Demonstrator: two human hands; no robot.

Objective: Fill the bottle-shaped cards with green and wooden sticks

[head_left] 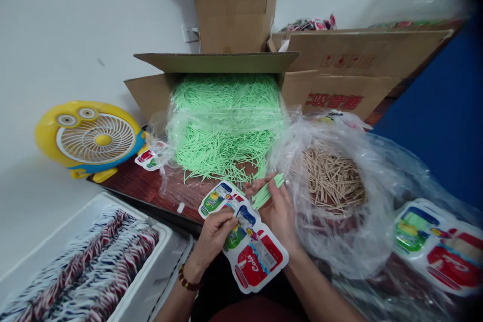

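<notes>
My left hand (214, 234) is closed in a pinch on the top of a printed bottle-shaped pouch (253, 256) with green and red "Cola" pictures. My right hand (277, 209) grips a small bundle of green sticks (266, 190) just right of the pouch's top. A second pouch (216, 200) lies under them on the dark table. Behind the hands, a big heap of green sticks (222, 126) spills from a plastic-lined cardboard box (215, 63).
A clear bag of tan sticks (334, 178) sits at the right, with more printed pouches (437, 244) beyond it. A white tray of filled packs (85, 261) is lower left. A yellow fan (90, 138) stands left. Cardboard boxes (350, 75) line the back.
</notes>
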